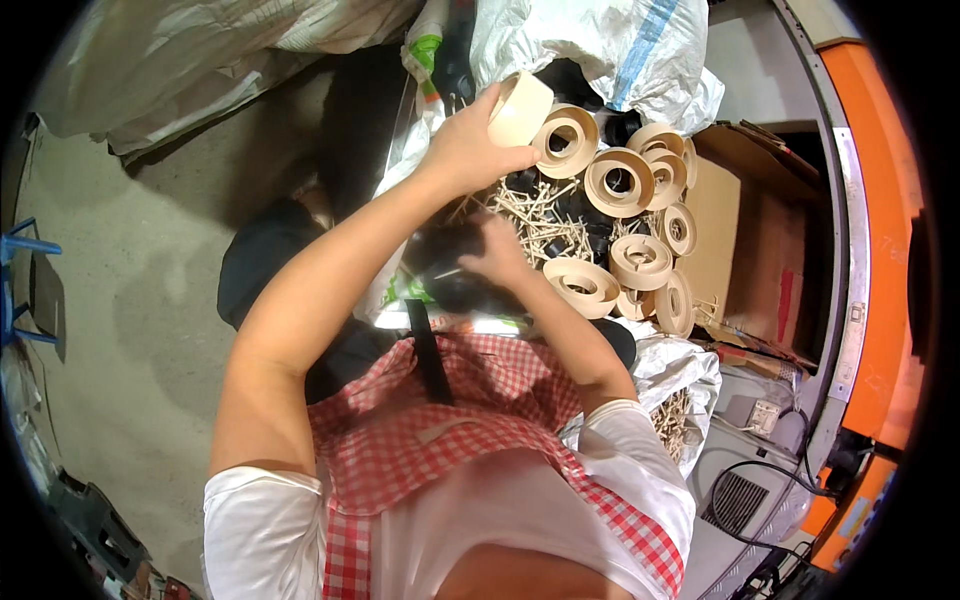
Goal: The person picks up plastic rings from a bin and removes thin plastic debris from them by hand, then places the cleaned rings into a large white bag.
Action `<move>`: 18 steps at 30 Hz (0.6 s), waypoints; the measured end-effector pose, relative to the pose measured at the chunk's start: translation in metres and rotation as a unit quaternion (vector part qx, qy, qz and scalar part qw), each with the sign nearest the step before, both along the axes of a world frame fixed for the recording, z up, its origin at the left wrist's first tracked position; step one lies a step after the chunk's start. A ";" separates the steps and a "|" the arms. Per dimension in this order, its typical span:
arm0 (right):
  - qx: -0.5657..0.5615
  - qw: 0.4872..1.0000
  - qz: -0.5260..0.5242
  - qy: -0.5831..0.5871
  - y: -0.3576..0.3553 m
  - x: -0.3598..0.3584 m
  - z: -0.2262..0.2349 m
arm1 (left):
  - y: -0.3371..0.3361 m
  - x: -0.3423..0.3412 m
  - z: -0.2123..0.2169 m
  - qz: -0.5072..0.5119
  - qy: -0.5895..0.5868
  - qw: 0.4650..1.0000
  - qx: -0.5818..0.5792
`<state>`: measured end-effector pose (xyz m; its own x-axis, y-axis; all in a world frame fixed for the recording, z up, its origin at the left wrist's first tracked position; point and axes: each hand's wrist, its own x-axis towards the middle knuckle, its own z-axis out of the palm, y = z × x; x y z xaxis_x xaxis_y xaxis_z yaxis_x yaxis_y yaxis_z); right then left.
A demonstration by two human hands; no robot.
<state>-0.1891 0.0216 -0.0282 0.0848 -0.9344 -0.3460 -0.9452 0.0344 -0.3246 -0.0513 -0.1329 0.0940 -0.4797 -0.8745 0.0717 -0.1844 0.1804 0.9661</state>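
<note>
My left hand (468,148) is closed on a cream plastic ring-shaped part (524,108), thumb on the near side, at the far edge of the pile. Closer to my body, my right hand (500,255) is smeared by motion, so its grip is unclear. It is beside a heap of small beige sprue-like sticks (540,215) and a dark, shiny surface (445,265). Several more cream rings with inner hubs lie to the right, among them one ring (617,182) near the middle and another ring (580,287) nearer me. Small black parts (598,243) show between them.
A white woven sack (590,45) lies behind the pile. At the right stand an open cardboard box (760,240), an orange frame (885,240) and a grey machine (740,490) with cables. Another sack (668,425) holds beige sticks. A blue plastic stool (25,285) is far left.
</note>
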 end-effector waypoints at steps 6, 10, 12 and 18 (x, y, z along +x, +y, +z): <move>-0.114 0.629 -0.527 -0.560 -0.016 0.004 0.099 | 0.016 0.009 0.000 -0.171 0.066 0.970 0.158; -0.239 0.838 -0.297 -0.390 -0.001 0.014 0.094 | 0.036 0.005 0.002 -0.189 0.092 0.968 0.136; -0.391 0.913 0.045 -0.113 0.001 0.012 0.116 | 0.024 0.010 0.008 -0.247 0.075 0.875 0.410; -0.357 0.923 0.135 -0.040 0.002 0.005 0.135 | 0.032 0.009 0.003 -0.309 0.070 0.853 0.415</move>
